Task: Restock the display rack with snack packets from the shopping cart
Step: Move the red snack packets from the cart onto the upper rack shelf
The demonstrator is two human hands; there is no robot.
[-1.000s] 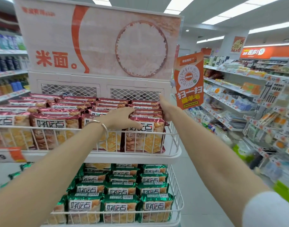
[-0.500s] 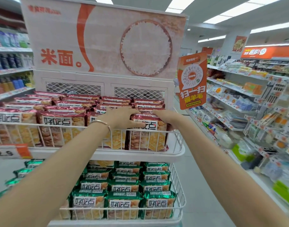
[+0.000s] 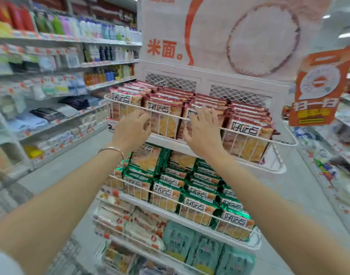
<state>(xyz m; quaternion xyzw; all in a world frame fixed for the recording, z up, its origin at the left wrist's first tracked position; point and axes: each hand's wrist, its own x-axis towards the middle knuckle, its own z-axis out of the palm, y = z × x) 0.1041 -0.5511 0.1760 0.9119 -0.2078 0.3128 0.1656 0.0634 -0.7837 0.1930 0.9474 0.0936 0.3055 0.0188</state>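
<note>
upper left: white shelving (image 3: 51, 62) with rows of coloured bottles (image 3: 71, 26) | mid left: lower shelves holding folded textiles (image 3: 47, 114), price tags along edges | centre left: pale grey floor (image 3: 75, 155) | right edge: blurred stocked shelves (image 3: 346, 124) | upper right: bright ceiling light (image 3: 347, 35), orange hanging sign (image 3: 317, 86) beneath

Bright, even overhead light fills the store aisle, a ceiling strip light (image 3: 347, 35) glowing at upper right. Motion blur softens the side shelves (image 3: 41, 62) and the orange hanging sign (image 3: 317, 86). Wide-angle distortion bends the frame edges. Foil on the green packets (image 3: 198, 203) glints; shadows are faint.
</note>
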